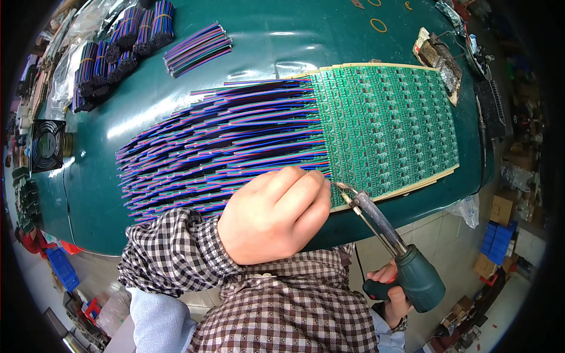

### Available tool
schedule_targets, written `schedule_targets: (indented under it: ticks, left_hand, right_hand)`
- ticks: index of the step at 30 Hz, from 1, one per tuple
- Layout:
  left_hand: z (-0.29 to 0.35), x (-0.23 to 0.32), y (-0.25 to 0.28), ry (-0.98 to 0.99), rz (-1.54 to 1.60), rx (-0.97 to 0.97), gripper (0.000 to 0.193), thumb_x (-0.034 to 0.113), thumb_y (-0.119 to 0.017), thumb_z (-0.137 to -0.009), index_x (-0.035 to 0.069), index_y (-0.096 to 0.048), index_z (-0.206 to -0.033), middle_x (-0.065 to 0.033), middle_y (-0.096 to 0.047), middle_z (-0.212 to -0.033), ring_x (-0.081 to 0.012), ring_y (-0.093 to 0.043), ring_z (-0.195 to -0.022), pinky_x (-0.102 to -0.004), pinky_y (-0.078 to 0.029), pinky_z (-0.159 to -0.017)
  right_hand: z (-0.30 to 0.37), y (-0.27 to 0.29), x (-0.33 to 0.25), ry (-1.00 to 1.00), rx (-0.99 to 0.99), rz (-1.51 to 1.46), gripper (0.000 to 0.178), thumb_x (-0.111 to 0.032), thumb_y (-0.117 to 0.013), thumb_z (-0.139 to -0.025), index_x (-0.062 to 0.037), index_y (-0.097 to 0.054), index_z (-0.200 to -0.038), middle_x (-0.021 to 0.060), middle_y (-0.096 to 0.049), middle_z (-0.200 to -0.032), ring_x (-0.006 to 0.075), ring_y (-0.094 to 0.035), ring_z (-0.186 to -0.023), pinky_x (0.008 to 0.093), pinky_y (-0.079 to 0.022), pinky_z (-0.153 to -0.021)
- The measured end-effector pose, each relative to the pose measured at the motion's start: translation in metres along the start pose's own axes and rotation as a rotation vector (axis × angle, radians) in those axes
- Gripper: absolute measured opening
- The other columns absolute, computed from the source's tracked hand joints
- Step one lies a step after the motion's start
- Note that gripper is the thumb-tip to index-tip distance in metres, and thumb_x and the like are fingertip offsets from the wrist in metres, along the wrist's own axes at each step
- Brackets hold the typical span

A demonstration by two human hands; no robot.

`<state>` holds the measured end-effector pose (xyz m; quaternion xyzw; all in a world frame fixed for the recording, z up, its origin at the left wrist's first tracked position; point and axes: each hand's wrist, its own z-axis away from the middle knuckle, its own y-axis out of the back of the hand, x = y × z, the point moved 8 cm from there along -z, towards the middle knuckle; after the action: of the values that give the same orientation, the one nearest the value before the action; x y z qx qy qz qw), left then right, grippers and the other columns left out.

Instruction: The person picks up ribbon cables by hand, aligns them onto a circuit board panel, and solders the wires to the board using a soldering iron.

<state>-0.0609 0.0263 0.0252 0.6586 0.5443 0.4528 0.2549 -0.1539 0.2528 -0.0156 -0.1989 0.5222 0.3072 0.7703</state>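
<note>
My left hand (276,215) is closed in a pinch over the wire ends at the near edge of a green circuit board panel (388,123). Its fingertips are mostly hidden behind the knuckles, but coloured ribbon wires (223,135) run out leftward from under it. Rows of these blue, red, green and black wires join the panel's left side. My right hand (391,288) grips the handle of a dark green soldering gun (419,279). The gun's metal tip and thin feed tube point up and left, meeting the board's near left corner just beside my left fingertips.
Bundled wires (126,29) lie at the back left, with a loose wire bunch (198,49) beside them. A black fan (48,145) stands at the left edge. A soldering-stained metal block (440,62) sits behind the panel's right corner. Rubber bands (378,25) lie at the back.
</note>
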Motion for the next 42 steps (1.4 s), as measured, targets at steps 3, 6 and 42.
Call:
schedule_targets:
  ticks: [3, 6, 42]
  left_hand:
    - [0.0001, 0.0003, -0.0002, 0.0, -0.002, -0.002, 0.034, 0.009, -0.065, -0.064, -0.003, -0.066, -0.096, -0.0113, -0.061, -0.093, -0.021, -0.06, -0.075, -0.0287, -0.052, -0.061]
    - [0.0, 0.0009, -0.0005, -0.003, -0.011, -0.004, 0.035, 0.009, -0.065, -0.064, -0.003, -0.066, -0.097, -0.0113, -0.061, -0.092, -0.0209, -0.06, -0.075, -0.0287, -0.052, -0.061]
    - [0.0026, -0.0009, -0.0017, -0.026, 0.021, 0.007, 0.037, 0.009, -0.064, -0.063, -0.004, -0.066, -0.097, -0.0122, -0.061, -0.092, -0.0225, -0.061, -0.075, -0.0299, -0.052, -0.062]
  right_hand:
    - [-0.0005, -0.0002, 0.0006, 0.01, -0.001, 0.0, 0.069, -0.039, -0.074, -0.079, 0.0111, -0.046, -0.118, 0.0102, -0.056, -0.08, 0.025, -0.061, -0.077, 0.0449, -0.058, -0.073]
    - [-0.0001, 0.0006, 0.0016, -0.001, 0.016, -0.002, 0.069, -0.039, -0.074, -0.079, 0.0109, -0.046, -0.118, 0.0102, -0.056, -0.08, 0.025, -0.061, -0.077, 0.0449, -0.058, -0.073]
    - [0.0022, 0.0029, 0.003, -0.011, 0.062, 0.016, 0.074, -0.05, -0.073, -0.076, 0.008, -0.047, -0.113, 0.0078, -0.054, -0.075, 0.0215, -0.059, -0.07, 0.0418, -0.057, -0.07]
